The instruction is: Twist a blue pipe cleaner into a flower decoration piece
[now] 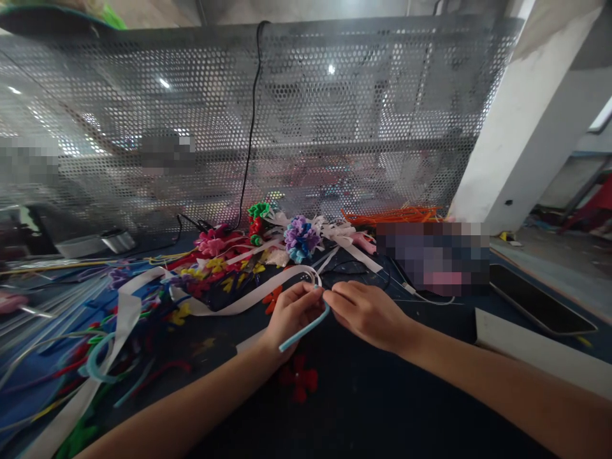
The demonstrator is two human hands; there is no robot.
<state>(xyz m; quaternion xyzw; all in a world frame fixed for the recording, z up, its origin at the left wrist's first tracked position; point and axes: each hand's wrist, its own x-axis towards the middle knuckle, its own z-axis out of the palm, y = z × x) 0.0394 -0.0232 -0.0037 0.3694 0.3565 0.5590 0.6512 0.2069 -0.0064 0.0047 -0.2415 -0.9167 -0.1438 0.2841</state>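
Observation:
My left hand (pixel 292 313) and my right hand (pixel 366 312) meet at the middle of a dark table (pixel 382 408). Both pinch a light blue pipe cleaner (pixel 306 328), which bends at my fingertips and runs down to the left under my left hand. A white ribbon (pixel 282 285) loops up to the same spot, touching my fingers. A red pipe-cleaner flower (pixel 299 378) lies on the table just below my left wrist.
A pile of pipe-cleaner flowers (pixel 268 245) and ribbons lies behind my hands. Loose stems and white ribbon (pixel 95 331) cover the left. Orange stems (pixel 392 215) lie at the back right. A phone (pixel 540 306) and a white board (pixel 540 357) sit right. A perforated metal screen (pixel 306 115) walls the back.

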